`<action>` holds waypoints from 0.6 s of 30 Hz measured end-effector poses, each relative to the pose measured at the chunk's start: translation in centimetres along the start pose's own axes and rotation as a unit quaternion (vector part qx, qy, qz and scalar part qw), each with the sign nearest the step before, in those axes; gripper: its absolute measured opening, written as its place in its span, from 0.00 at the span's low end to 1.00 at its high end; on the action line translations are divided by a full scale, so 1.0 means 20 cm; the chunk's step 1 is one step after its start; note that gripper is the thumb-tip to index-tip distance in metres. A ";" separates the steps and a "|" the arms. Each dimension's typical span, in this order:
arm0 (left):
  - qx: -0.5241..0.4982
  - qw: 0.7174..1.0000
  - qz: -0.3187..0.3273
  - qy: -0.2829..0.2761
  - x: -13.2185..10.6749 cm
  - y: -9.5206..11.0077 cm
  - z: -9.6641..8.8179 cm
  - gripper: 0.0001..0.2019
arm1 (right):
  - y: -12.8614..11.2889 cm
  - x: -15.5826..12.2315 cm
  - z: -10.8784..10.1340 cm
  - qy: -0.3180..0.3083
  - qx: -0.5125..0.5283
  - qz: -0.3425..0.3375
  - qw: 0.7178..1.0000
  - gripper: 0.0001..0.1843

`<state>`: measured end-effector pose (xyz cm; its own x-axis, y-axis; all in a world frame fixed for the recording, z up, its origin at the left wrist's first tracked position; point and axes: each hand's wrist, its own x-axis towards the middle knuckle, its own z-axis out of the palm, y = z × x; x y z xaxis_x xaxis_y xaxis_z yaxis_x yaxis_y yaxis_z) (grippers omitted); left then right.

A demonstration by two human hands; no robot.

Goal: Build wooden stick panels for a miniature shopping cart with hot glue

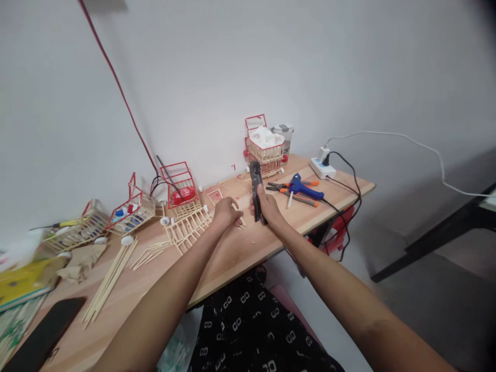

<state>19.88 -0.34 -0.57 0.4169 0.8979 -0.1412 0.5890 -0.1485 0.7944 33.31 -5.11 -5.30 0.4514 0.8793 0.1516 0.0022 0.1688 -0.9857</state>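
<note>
The black hand tool (pixel 256 181) stands upright above the wooden table (pixel 228 261); near it a stick lattice (pixel 190 223) looks largely assembled while loose short sticks (pixel 149 256) lie unjoined — so the work seems partway, though the small carts (pixel 269 153) behind look finished. The right hand (pixel 268 205) wraps the tool's handles, thumb up, and the left hand (pixel 228 212) curls palm-down at thin sticks (pixel 243 222) — pinching or merely touching, I cannot tell — both forearms reaching forward.

Carts (pixel 273 153) line the table's (pixel 220 263) back edge; a hand tool (pixel 256 178) is between a stick frame (pixel 189 227) and glue gun (pixel 304 189).
</note>
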 end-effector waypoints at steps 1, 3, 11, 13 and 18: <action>0.024 1.000 0.005 0.006 0.01 0.00 0.00 0.13 | 0.00 0.00 0.00 0.000 -0.001 0.001 1.000 0.39; 0.068 0.997 0.015 0.017 0.02 0.00 -0.01 0.12 | 0.00 0.00 0.00 -0.003 -0.002 -0.003 1.000 0.39; 0.207 0.978 0.007 0.017 0.08 -0.01 -0.02 0.11 | 0.01 0.00 -0.01 -0.004 0.007 -0.009 1.000 0.39; 0.230 0.972 0.015 0.031 0.08 0.00 -0.01 0.12 | 0.01 0.00 -0.01 -0.007 0.005 -0.014 1.000 0.39; 0.240 0.968 0.048 0.062 0.06 0.01 0.00 0.14 | 0.00 0.00 -0.01 -0.005 0.006 -0.021 1.000 0.39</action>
<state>20.42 0.71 -0.62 0.4172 0.9087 0.0161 0.8174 -0.3829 0.4305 33.50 -5.26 -5.29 0.4426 0.8757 0.1930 0.0093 0.2108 -0.9775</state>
